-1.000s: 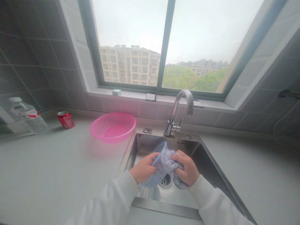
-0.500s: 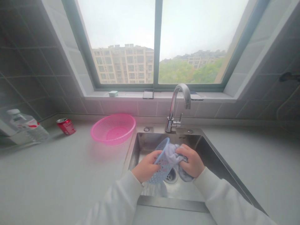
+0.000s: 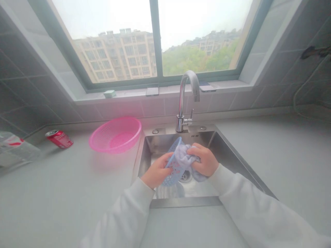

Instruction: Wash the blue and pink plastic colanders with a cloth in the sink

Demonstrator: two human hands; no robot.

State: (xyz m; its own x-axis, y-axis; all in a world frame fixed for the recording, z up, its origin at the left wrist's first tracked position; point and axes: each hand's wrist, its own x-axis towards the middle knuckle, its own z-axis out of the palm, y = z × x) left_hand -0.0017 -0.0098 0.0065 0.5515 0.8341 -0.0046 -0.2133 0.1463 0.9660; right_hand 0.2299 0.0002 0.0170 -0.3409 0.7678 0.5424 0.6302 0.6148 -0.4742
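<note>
Over the steel sink (image 3: pixel 184 202), my left hand (image 3: pixel 158 170) grips the rim of a small light-blue perforated plastic basket (image 3: pixel 173 174), thumb on the inside. The basket is tilted, its opening facing right. In my right hand (image 3: pixel 203 160) is a bunched, pale grey-lilac cloth (image 3: pixel 184 156), pressed against the basket's rim and inner side. A loose part of the cloth hangs below the right fingers. Behind both hands rises the chrome faucet (image 3: pixel 184 100), with no water seen running. The drain (image 3: pixel 186 176) shows partly below the basket and cloth.
Left of the sink stands a pink perforated basin (image 3: pixel 116 136). Farther left are a red drink can (image 3: pixel 59 138) and a clear plastic bottle (image 3: pixel 17 150). On the windowsill lie a pale green block (image 3: pixel 109 93) and two flat dark-edged objects, one a slab (image 3: pixel 152 91) near the middle.
The camera view has tilted and shifted, so the scene sits higher and farther left. Both hands keep their holds, and the cloth stays against the basket's rim.
</note>
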